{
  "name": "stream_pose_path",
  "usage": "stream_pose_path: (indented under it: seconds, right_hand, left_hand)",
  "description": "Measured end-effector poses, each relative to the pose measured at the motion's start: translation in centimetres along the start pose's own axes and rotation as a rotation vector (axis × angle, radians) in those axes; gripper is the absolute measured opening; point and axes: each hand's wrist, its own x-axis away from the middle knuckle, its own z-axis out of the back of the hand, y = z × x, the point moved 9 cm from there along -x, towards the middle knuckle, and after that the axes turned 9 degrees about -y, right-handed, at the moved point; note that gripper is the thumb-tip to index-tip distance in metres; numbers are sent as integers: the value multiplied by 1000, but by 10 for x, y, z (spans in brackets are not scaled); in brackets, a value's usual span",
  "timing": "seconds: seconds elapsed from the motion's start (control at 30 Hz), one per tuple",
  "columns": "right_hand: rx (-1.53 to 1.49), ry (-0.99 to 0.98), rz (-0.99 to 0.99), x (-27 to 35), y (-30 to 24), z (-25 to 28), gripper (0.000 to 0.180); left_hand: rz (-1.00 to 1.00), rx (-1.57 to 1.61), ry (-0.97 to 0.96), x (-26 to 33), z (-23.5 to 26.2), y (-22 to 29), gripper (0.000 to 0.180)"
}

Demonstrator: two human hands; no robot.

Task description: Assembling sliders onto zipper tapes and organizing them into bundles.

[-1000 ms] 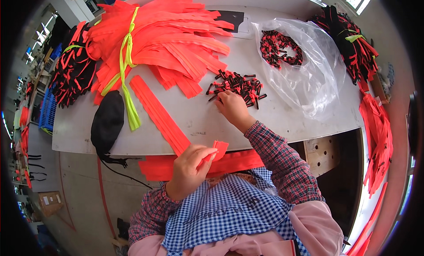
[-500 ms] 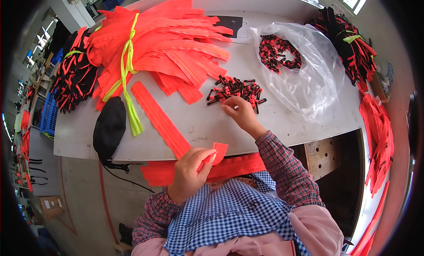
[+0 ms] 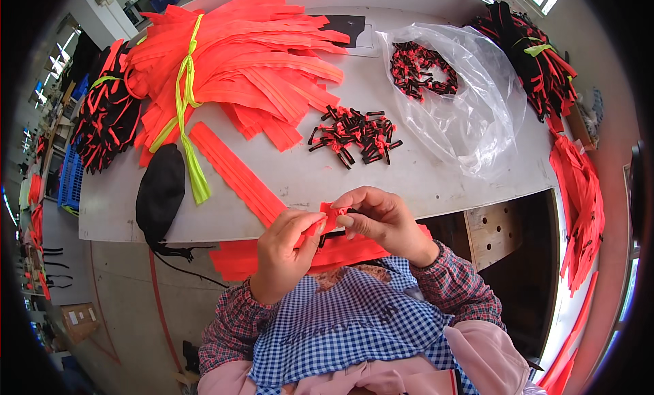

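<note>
My left hand (image 3: 279, 255) is closed on the end of a bright coral zipper tape (image 3: 235, 173), which runs away up the table to the left. Opposite it, at the table's front edge, my right hand (image 3: 395, 224) pinches a small red zipper slider with a black pull (image 3: 340, 215). The slider is at the tape end; fingers hide whether it is threaded on. More coral zipper tape (image 3: 238, 257) hangs below the edge, behind my hands. Beyond my right hand, a loose pile of red sliders with black pulls (image 3: 357, 134) lies on the table.
A big bundle of coral zipper tapes (image 3: 266, 74), tied with a yellow-green strip (image 3: 185, 88), fills the back left. A clear plastic bag (image 3: 487, 122) holds more sliders at right. A black pouch (image 3: 160, 194) lies at the left edge; black-and-coral bundles (image 3: 538, 61) sit beyond.
My right hand has come back from the slider pile to my left hand, bringing a slider to the tape end. My left hand has shifted slightly, still gripping the tape.
</note>
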Motion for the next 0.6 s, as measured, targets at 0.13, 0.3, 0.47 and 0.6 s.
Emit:
stream_pose_path:
  seconds: [0.13, 0.3, 0.47, 0.6]
  right_hand:
    - [34, -22, 22, -1, 1, -7, 22]
    - [129, 23, 11, -3, 9, -5, 19]
    - [268, 20, -107, -3, 10, -3, 17]
    - [110, 92, -53, -6, 13, -9, 17]
  left_hand:
    - [4, 11, -11, 2, -1, 2, 19]
    - [-5, 12, -24, 1, -5, 2, 19]
    - [13, 43, -16, 3, -4, -1, 18]
    - [50, 94, -16, 2, -3, -6, 17]
